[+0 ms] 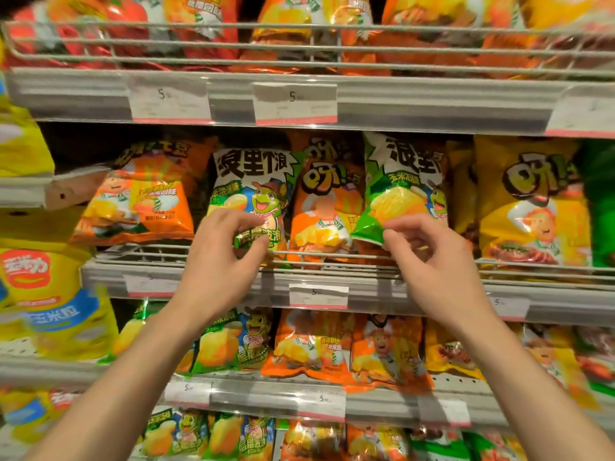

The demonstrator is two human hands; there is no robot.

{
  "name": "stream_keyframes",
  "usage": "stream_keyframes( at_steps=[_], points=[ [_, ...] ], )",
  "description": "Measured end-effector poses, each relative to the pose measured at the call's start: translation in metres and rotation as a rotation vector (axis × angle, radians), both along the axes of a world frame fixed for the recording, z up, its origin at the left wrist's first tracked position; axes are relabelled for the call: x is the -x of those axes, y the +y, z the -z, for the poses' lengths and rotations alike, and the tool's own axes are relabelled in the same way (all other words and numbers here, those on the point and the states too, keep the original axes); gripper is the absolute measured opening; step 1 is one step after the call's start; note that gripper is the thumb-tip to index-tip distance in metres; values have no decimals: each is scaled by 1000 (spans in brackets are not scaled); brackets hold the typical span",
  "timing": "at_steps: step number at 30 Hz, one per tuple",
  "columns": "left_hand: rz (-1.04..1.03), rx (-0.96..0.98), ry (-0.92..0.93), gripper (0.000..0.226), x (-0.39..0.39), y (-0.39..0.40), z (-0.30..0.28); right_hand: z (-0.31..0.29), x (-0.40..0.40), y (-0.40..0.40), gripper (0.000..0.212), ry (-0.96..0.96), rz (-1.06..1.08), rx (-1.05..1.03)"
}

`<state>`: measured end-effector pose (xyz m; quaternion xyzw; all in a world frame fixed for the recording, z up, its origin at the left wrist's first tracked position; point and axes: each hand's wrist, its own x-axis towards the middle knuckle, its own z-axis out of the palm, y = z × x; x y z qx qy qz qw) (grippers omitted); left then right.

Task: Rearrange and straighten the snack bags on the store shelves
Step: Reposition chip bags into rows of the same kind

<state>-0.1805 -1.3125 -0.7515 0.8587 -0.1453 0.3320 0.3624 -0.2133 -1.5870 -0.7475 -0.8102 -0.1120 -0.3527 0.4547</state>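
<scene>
Two green snack bags stand on the middle shelf (332, 287). My left hand (229, 254) pinches the lower edge of the left green bag (249, 181), which stands upright. My right hand (429, 257) pinches the bottom left corner of the right green bag (399, 184), which is tilted with that corner pulled forward. An orange bag (326, 207) stands between the two green bags. A tilted orange bag (139, 201) leans at the left of the same shelf, and a yellow bag (529, 207) stands at the right.
A wire rail (332, 254) runs along the middle shelf's front. Red and orange bags fill the top shelf (299, 38). Green and orange bags sit on the lower shelves (299, 344). Large yellow bags (43, 294) hang at the far left. Price tags (317, 296) line the shelf edges.
</scene>
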Motion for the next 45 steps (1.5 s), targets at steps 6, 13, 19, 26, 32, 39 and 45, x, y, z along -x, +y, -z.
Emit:
stream_keyframes(
  at_steps=[6, 13, 19, 26, 32, 39, 45],
  points=[
    [-114, -92, -1, 39, -6, -9, -6, -16, -13, -34, 45, 20, 380, 185],
    [-162, -197, 60, 53, -8, -12, -9, -24, -30, -37, 113, 435, 406, 283],
    [-159, -208, 62, 55, -10, -12, -7, -28, -36, -40, 122, 422, 346, 205],
    [-136, -181, 67, 55, -9, -14, -4, -21, -32, -56, 113, 472, 429, 391],
    [-119, -168, 61, 54, -6, -14, -2, -24, -32, -62, 112, 342, 343, 183],
    [-71, -62, 84, 42, -1, -14, -6, -35, -23, -51, 111, 157, 251, 84],
    [144, 152, 131, 27, 20, -36, -15, -36, -1, -32, 111, 151, 173, 126]
  ],
)
